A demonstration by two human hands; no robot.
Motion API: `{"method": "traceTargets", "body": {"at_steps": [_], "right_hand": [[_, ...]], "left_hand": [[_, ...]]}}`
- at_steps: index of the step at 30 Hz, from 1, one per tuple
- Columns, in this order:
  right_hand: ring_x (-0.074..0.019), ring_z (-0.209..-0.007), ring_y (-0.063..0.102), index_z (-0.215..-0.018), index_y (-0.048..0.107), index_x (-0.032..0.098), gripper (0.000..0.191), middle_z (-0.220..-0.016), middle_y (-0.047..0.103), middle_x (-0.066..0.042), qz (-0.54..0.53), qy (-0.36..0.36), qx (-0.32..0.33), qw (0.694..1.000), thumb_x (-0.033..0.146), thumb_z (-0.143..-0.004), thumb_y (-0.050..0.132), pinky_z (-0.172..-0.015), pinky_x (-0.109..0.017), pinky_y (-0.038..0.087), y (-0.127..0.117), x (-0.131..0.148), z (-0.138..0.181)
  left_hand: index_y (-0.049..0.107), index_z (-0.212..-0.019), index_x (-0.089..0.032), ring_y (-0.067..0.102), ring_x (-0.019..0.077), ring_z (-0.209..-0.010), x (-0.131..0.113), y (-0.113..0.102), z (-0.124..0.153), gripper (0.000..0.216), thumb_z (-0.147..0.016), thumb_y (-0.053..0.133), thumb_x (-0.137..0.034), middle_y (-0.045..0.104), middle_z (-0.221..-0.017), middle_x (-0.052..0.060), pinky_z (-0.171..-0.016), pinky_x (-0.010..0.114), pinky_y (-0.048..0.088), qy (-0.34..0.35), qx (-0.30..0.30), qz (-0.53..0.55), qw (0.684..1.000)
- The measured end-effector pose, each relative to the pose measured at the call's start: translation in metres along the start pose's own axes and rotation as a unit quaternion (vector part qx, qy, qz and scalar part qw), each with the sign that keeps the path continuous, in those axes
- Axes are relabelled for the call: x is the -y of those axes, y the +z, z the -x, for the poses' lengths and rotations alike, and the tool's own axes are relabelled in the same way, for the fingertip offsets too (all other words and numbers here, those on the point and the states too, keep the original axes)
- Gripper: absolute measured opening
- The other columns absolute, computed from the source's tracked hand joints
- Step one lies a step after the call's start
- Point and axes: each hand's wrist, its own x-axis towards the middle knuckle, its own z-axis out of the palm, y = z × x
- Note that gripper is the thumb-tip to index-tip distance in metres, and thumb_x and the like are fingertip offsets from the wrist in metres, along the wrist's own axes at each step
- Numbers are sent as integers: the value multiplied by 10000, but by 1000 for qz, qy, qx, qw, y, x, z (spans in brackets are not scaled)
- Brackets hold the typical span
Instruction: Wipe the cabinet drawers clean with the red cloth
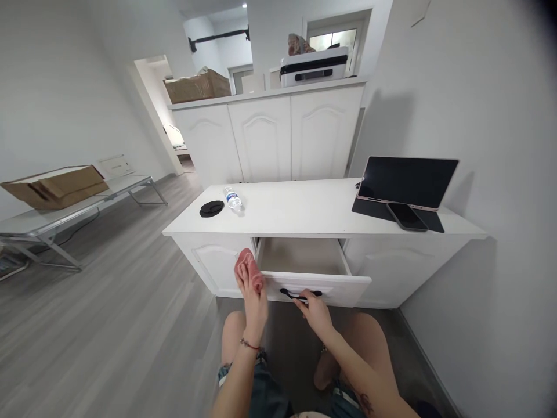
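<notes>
I crouch in front of a low white cabinet [304,212] whose middle drawer [304,273] is pulled out and looks bare inside. My left hand [252,296] is closed on a pink cloth [249,268] held against the drawer's left front corner. My right hand [315,307] has its fingers curled round the black drawer handle [300,294]. My bare knees show below both hands.
On the cabinet top lie a black round lid [212,208], a water bottle [233,198], a propped tablet [407,183] and a phone [407,216]. A taller white cupboard [270,136] stands behind. A glass table [65,203] with a cardboard box [54,186] is at left. The wall is close at right.
</notes>
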Motion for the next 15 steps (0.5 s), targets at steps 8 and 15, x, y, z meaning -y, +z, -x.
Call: {"method": "traceTargets", "body": {"at_steps": [8, 15], "right_hand": [[-162, -512, 603, -872, 582, 198, 271, -753, 672, -30, -21, -2, -7, 1000, 426, -879, 435, -574, -263, 391, 3, -1, 0], [-194, -617, 632, -850, 577, 190, 225, -839, 672, -75, -30, -37, -33, 998, 366, -879, 441, -580, -271, 425, 4, -2, 1]], "left_hand": [[212, -1458, -157, -25, 296, -1409, 1, 28, 9, 570, -906, 321, -244, 120, -1547, 94, -1104, 608, 25, 126, -84, -188, 970], [172, -1465, -163, 1, 296, -1410, -14, 35, 19, 616, -885, 365, -234, 146, -1541, 82, -1102, 596, 106, 149, -39, -209, 966]]}}
